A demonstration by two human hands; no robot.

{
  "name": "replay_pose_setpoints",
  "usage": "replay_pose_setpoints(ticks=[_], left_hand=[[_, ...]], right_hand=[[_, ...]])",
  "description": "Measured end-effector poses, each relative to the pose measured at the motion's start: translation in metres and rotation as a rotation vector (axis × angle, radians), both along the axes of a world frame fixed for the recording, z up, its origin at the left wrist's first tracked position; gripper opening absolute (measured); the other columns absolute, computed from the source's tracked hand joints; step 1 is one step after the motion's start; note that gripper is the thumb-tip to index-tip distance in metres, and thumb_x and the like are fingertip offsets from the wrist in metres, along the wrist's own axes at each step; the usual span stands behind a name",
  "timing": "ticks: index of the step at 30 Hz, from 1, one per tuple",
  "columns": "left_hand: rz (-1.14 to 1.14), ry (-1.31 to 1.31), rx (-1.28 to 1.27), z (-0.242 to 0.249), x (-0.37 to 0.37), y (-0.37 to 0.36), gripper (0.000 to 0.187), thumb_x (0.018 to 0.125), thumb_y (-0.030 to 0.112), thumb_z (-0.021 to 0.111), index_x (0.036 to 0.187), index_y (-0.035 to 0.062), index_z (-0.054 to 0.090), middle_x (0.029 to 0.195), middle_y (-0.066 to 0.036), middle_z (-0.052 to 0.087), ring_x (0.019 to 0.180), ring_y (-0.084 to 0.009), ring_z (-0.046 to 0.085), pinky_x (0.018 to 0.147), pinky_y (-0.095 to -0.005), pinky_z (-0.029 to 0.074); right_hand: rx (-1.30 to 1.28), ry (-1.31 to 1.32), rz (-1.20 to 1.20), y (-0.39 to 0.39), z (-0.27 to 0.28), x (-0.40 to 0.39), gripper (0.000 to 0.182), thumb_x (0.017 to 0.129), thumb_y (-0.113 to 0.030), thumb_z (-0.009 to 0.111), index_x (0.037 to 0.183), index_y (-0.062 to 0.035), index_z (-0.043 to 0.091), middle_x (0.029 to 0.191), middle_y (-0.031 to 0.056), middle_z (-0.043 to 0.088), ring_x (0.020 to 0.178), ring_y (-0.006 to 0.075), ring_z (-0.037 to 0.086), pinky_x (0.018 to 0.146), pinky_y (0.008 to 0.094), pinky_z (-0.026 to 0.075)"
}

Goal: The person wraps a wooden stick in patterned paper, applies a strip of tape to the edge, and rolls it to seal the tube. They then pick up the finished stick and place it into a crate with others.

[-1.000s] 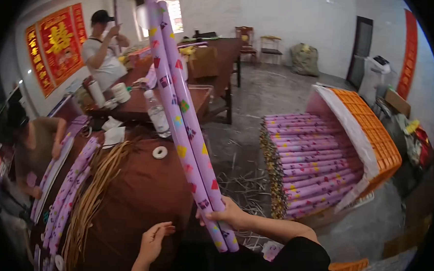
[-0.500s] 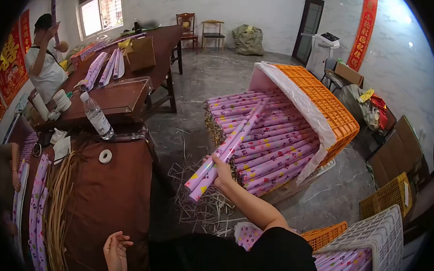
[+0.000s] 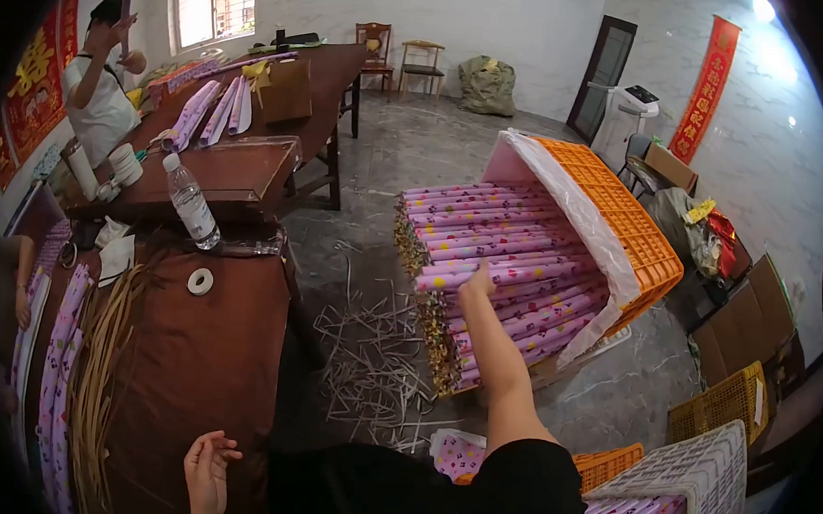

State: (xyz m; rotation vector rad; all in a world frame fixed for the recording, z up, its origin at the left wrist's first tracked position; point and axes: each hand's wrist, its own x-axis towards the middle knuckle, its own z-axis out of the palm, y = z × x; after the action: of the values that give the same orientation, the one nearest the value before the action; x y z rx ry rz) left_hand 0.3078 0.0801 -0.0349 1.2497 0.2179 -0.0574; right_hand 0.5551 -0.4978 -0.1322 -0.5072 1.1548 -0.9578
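Note:
My right hand (image 3: 477,286) reaches over the stacked pink patterned wrapping paper rolls (image 3: 488,226) in the tipped orange crate (image 3: 614,212). It is closed on wrapping paper rolls lying lengthwise on the stack, whose near ends stick out left of my fingers. My left hand (image 3: 208,465) hangs by the brown-covered table (image 3: 191,376), holding nothing, its fingers loosely bent and apart. On that table lie more patterned rolls (image 3: 59,369), a bundle of tan strips (image 3: 103,371) and a white tape roll (image 3: 201,281).
Shredded strips (image 3: 373,367) litter the floor between table and crate. A water bottle (image 3: 191,204) stands at the table's far end. A white basket (image 3: 716,478) with more rolls is at lower right. One person (image 3: 104,92) holds a roll at the far table; another person's arm (image 3: 21,283) shows at left.
My right hand has moved forward and slightly right, bringing the rolls from a slanted position over the stack down into line with it. My left hand stays nearly still.

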Motion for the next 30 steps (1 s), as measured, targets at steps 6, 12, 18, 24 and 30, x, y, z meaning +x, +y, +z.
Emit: replay_pose_setpoints(ticks=[6, 12, 18, 24, 30], left_hand=[[-0.036, 0.006, -0.004, 0.008, -0.001, -0.001, 0.028, 0.105, 0.018, 0.045, 0.113, -0.0032, 0.062, 0.096, -0.014, 0.067, 0.082, -0.0195, 0.066, 0.077, -0.0308, 0.055], [-0.053, 0.01, -0.018, 0.008, -0.001, -0.001, 0.028, 0.105, 0.018, 0.045, 0.113, -0.003, 0.062, 0.096, -0.014, 0.067, 0.083, -0.0193, 0.066, 0.078, -0.0309, 0.055], [-0.054, 0.003, -0.03, 0.004, 0.0, 0.002, 0.027, 0.105, 0.017, 0.045, 0.112, -0.0027, 0.062, 0.095, -0.014, 0.066, 0.082, -0.0187, 0.065, 0.078, -0.0302, 0.055], [-0.037, 0.021, -0.03, -0.002, 0.003, 0.004, 0.029, 0.105, 0.022, 0.048, 0.113, -0.0029, 0.061, 0.094, -0.013, 0.066, 0.08, -0.0187, 0.065, 0.075, -0.0309, 0.055], [-0.053, 0.015, 0.016, 0.004, -0.001, 0.002, 0.027, 0.104, 0.018, 0.047, 0.114, -0.0029, 0.062, 0.097, -0.013, 0.067, 0.085, -0.0195, 0.066, 0.079, -0.0319, 0.055]], right_hand=[[0.036, 0.045, 0.087, -0.06, 0.017, 0.009, 0.095, 0.075, -0.036, 0.081, 0.144, 0.0021, 0.028, 0.135, 0.023, 0.051, 0.121, 0.0342, 0.055, 0.098, 0.0486, 0.051], [-0.362, 0.902, 0.282, -0.067, 0.023, -0.009, 0.057, 0.085, -0.022, 0.064, 0.135, -0.0012, 0.045, 0.136, 0.0224, 0.049, 0.129, 0.0353, 0.046, 0.105, 0.0497, 0.039], [-0.604, 1.115, 0.379, -0.05, 0.023, -0.033, 0.052, 0.091, -0.017, 0.06, 0.14, -0.0101, 0.045, 0.143, 0.0174, 0.04, 0.134, 0.0378, 0.036, 0.105, 0.0519, 0.039], [-1.651, 1.199, 0.673, 0.003, 0.011, -0.013, 0.059, 0.094, -0.043, 0.055, 0.145, -0.0162, 0.045, 0.157, 0.0115, 0.029, 0.145, 0.0345, 0.025, 0.117, 0.0527, 0.02], [-1.902, 1.425, 1.076, 0.028, -0.027, 0.011, 0.063, 0.096, -0.046, 0.048, 0.146, -0.0074, 0.042, 0.155, 0.0107, 0.034, 0.144, 0.0297, 0.031, 0.114, 0.0533, 0.026]])
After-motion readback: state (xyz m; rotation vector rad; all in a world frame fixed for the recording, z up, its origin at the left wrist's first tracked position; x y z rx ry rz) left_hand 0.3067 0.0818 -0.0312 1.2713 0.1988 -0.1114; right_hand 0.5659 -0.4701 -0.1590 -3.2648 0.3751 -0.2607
